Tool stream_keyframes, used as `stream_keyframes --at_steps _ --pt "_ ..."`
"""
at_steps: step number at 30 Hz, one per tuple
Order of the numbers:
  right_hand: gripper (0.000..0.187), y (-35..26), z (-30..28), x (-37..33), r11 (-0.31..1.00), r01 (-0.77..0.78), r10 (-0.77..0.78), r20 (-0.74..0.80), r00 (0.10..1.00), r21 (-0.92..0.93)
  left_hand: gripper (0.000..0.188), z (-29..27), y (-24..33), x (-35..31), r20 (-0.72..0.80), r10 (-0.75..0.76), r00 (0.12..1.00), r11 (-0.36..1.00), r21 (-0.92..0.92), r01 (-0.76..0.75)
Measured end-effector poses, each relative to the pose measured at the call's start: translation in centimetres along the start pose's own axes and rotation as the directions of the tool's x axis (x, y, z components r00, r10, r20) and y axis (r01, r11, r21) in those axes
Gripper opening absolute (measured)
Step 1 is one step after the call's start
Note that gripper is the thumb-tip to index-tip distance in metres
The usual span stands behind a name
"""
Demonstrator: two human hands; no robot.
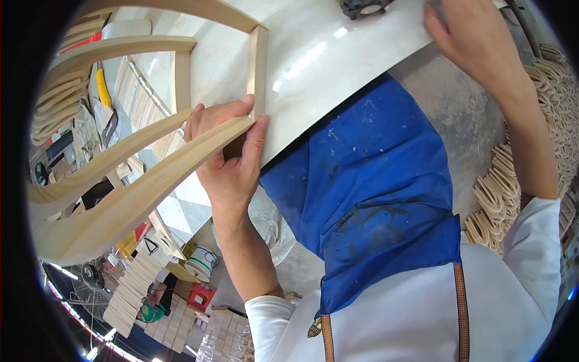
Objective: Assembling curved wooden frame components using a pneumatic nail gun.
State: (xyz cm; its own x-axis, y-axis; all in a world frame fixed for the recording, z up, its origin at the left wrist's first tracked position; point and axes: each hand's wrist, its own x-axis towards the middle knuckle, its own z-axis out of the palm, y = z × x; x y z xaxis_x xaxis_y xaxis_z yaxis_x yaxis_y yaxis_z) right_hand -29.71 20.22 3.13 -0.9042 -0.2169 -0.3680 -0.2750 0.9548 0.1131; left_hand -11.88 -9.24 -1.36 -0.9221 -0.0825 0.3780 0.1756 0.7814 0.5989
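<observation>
My left hand (232, 160) is closed round a pale wooden frame (151, 163) at a corner joint, with the thumb on the near side and the fingers reaching behind. The frame has long curved bars joined by short upright pieces, and it rests partly over the white tabletop (325, 66). My right hand (473, 45) is at the top right by the table's edge. Its thumb is stretched out there, while the other fingers are cut off by the upper edge of the view. Between the hands, at the top, lies a dark object (365, 8) with a pale round part, only partly visible.
A yellow-handled tool (104, 87) and wooden strips lie left of the frame. Stacks of curved wooden pieces (497, 187) stand on the floor at right. A blue apron (386, 163) hangs against the table edge. A white bucket (202, 260) and red box (201, 297) sit lower left.
</observation>
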Motion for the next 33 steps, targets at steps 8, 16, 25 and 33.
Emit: stream_keyframes --at_steps 8,16,25,33 --pt "0.028 0.4 -1.8 -0.2 0.935 0.353 -0.352 -0.224 0.909 -0.036 0.030 -0.6 -0.1 -0.2 0.080 -0.045 0.996 0.999 0.003 0.045" --pt "0.040 -0.1 -1.8 -8.2 0.300 0.603 -0.387 -0.483 0.786 0.739 0.031 -0.9 -0.3 -0.3 0.094 -0.031 0.995 0.999 -0.004 0.032" --pt "0.036 -5.0 2.9 -8.9 -0.281 -0.562 -0.623 0.297 0.724 0.778 0.027 -0.4 -0.2 -0.1 0.067 -0.053 0.996 0.998 -0.024 0.054" --pt "0.037 -6.1 4.5 -8.7 -0.297 -0.596 -0.628 0.318 0.710 0.746 0.029 -0.6 -0.6 -0.1 0.058 -0.028 0.998 1.000 -0.011 0.029"
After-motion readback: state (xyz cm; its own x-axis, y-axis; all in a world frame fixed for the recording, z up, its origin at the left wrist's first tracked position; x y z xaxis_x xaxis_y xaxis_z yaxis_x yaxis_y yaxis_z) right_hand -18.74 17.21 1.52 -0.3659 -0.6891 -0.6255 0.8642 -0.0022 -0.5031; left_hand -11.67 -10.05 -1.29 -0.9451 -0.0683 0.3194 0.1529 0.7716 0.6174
